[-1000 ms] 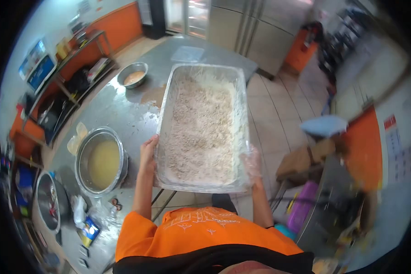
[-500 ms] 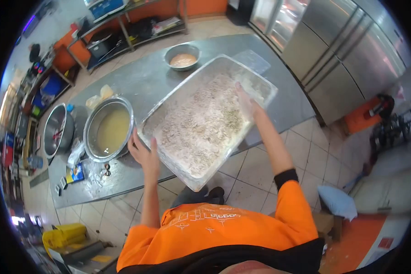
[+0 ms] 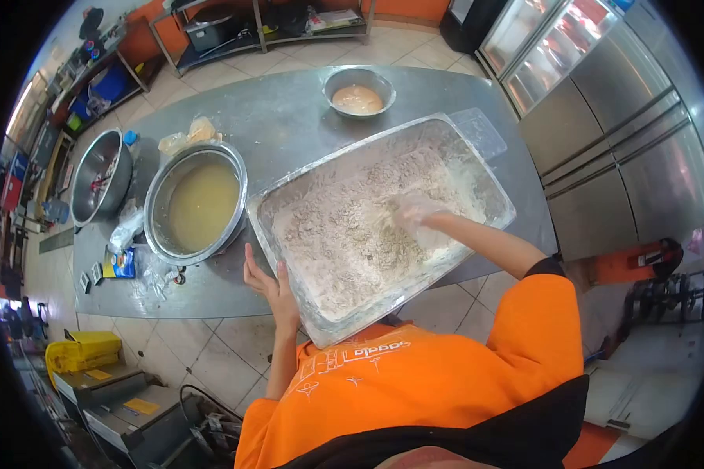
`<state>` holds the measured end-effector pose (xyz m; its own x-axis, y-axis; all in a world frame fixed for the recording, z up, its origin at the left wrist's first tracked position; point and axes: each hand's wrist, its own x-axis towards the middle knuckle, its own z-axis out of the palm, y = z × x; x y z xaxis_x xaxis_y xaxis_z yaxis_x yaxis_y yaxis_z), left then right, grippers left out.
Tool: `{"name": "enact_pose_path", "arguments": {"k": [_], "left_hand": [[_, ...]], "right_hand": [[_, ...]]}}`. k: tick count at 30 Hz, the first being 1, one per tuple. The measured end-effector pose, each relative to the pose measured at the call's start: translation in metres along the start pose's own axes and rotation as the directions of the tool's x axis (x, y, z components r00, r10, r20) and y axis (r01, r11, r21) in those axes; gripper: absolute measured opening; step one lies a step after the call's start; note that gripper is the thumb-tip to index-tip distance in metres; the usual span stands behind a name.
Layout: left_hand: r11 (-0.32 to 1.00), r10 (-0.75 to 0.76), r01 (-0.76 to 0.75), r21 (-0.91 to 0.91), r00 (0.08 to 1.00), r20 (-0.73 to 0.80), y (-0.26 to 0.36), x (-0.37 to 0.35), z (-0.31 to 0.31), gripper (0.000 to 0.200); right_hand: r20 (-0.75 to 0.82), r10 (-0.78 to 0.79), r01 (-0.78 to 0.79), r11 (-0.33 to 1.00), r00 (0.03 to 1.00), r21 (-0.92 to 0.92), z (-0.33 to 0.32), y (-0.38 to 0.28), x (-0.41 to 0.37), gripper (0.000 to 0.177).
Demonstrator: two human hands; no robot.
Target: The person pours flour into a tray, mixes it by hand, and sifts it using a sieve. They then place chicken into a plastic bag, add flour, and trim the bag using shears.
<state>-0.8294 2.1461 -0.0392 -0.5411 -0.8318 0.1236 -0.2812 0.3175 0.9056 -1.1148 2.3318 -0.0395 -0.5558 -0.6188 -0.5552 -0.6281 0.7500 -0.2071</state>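
Observation:
A large rectangular tray point(image 3: 267, 227) of floury, crumbly mixture point(image 3: 344, 227) lies at a slant across the metal table's front edge. My right hand point(image 3: 417, 219) is down in the mixture at the right of the middle, floury, its fingers partly buried and blurred. Against the tray's left side rests my left hand point(image 3: 274, 291), fingers apart and holding nothing. Left of the tray stands a metal bowl point(image 3: 155, 209) of yellowish liquid point(image 3: 203, 205). Behind the tray is a smaller bowl point(image 3: 392, 95) with a pale orange mixture point(image 3: 357, 99).
On the metal table point(image 3: 266, 117), another metal bowl point(image 3: 80, 184) stands far left, near plastic bags point(image 3: 127, 228) and a blue-yellow packet point(image 3: 120, 263). A clear lid point(image 3: 477, 133) lies behind the tray's right corner. Steel fridges point(image 3: 610, 133) stand at the right.
My right hand has moved from the tray's far right part down into the mixture nearer the middle. The view has shifted and turned. My left hand stays at the tray's left side.

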Motion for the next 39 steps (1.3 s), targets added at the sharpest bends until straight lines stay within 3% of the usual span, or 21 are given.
{"name": "enact_pose_path", "arguments": {"k": [2, 4, 6, 7, 10, 13, 14, 15, 16, 18, 20, 21, 23, 24, 26, 30, 33, 35, 36, 38, 39], "left_hand": [[0.992, -0.025, 0.021, 0.121, 0.999, 0.031, -0.003, 0.0, 0.001, 0.061], [0.964, -0.129, 0.147, -0.22, 0.987, 0.095, -0.009, -0.001, 0.007, 0.059], [0.965, -0.135, 0.145, -0.221, 0.989, 0.061, -0.004, -0.003, 0.01, 0.058], [0.967, -0.127, 0.133, -0.217, 0.991, 0.039, -0.001, -0.003, 0.012, 0.057], [0.972, -0.157, 0.153, -0.176, 0.988, -0.007, 0.002, -0.005, 0.011, 0.057], [0.977, -0.197, 0.193, -0.085, 0.98, -0.034, 0.007, -0.008, 0.01, 0.058], [0.976, -0.207, 0.203, -0.085, 0.977, -0.047, 0.008, -0.011, 0.009, 0.058], [0.979, -0.205, 0.203, -0.034, 0.976, -0.077, 0.008, -0.014, 0.008, 0.058], [0.979, -0.201, 0.204, 0.02, 0.974, -0.105, 0.01, -0.017, 0.007, 0.058], [0.96, -0.229, 0.238, 0.149, 0.971, -0.074, 0.019, -0.032, 0.003, 0.056], [0.923, -0.27, 0.274, 0.269, 0.961, -0.052, 0.023, -0.043, 0.004, 0.054], [0.922, -0.248, 0.251, 0.296, 0.968, -0.049, 0.023, -0.046, 0.004, 0.051], [0.915, -0.228, 0.238, 0.325, 0.971, -0.068, 0.025, -0.047, 0.005, 0.048], [0.917, -0.18, 0.189, 0.35, 0.982, -0.059, 0.028, -0.045, 0.005, 0.046], [0.912, -0.147, 0.158, 0.379, 0.987, -0.058, 0.029, -0.045, 0.006, 0.045], [0.918, -0.135, 0.141, 0.371, 0.99, -0.042, 0.028, -0.043, 0.006, 0.046], [0.916, -0.141, 0.151, 0.372, 0.989, -0.053, 0.027, -0.045, 0.008, 0.046], [0.919, -0.149, 0.162, 0.358, 0.987, -0.064, 0.026, -0.047, 0.008, 0.046], [0.915, -0.173, 0.188, 0.357, 0.982, -0.073, 0.026, -0.047, 0.008, 0.046], [0.91, -0.198, 0.217, 0.352, 0.976, -0.09, 0.028, -0.048, 0.01, 0.047], [0.906, -0.215, 0.233, 0.353, 0.973, -0.09, 0.029, -0.048, 0.01, 0.047]], "right_hand": [[0.08, 0.122, -0.134, 0.977, 0.989, 0.167, -0.031, 0.017, -0.011, 0.075], [0.13, 0.166, -0.193, 0.953, 0.978, 0.234, -0.024, 0.025, -0.004, 0.075], [-0.18, 0.571, -0.469, 0.786, 0.801, 0.404, 0.006, 0.024, 0.015, 0.068], [-0.175, 0.563, -0.466, 0.792, 0.808, 0.394, 0.016, 0.023, 0.021, 0.068], [-0.216, 0.453, -0.366, 0.864, 0.865, 0.347, 0.047, 0.006, 0.024, 0.062], [-0.475, 0.377, -0.293, 0.924, 0.795, 0.245, 0.062, -0.001, 0.022, 0.049], [-0.206, -0.067, 0.055, 0.996, 0.976, -0.065, 0.054, 0.002, 0.019, 0.048], [0.189, -0.437, 0.473, 0.85, 0.879, -0.231, 0.043, 0.004, 0.018, 0.047], [0.198, -0.449, 0.487, 0.842, 0.871, -0.233, 0.028, 0.007, 0.018, 0.047], [-0.161, -0.091, 0.097, 0.995, 0.983, 0.028, -0.012, 0.018, 0.024, 0.045], [-0.358, 0.365, -0.218, 0.895, 0.859, 0.389, -0.038, 0.035, 0.03, 0.045], [-0.353, 0.347, -0.207, 0.902, 0.869, 0.379, -0.015, 0.059, 0.051, 0.045], [-0.751, -0.088, -0.04, 0.988, 0.654, -0.151, 0.054, 0.109, 0.113, 0.058], [-0.746, -0.104, -0.021, 0.988, 0.657, -0.156, 0.048, 0.088, 0.104, 0.058], [-0.578, 0.296, 0.092, 0.832, 0.76, 0.547, 0.033, 0.039, 0.077, 0.069], [-0.421, 0.301, 0.117, 0.679, 0.856, 0.724, 0.017, 0.016, 0.051, 0.07], [-0.459, 0.231, 0.111, 0.79, 0.858, 0.604, 0.037, 0.027, 0.057, 0.069], [-0.333, -0.006, 0.278, 0.563, 0.943, 0.778, 0.066, 0.052, 0.077, 0.069], [-0.334, -0.009, 0.279, 0.568, 0.943, 0.774, 0.052, 0.048, 0.059, 0.069], [-0.038, -0.33, 0.245, 0.616, 0.943, 0.748, 0.008, 0.024, 0.006, 0.067], [-0.034, -0.335, 0.246, 0.619, 0.942, 0.746, 0.008, 0.026, 0.01, 0.067]]}}
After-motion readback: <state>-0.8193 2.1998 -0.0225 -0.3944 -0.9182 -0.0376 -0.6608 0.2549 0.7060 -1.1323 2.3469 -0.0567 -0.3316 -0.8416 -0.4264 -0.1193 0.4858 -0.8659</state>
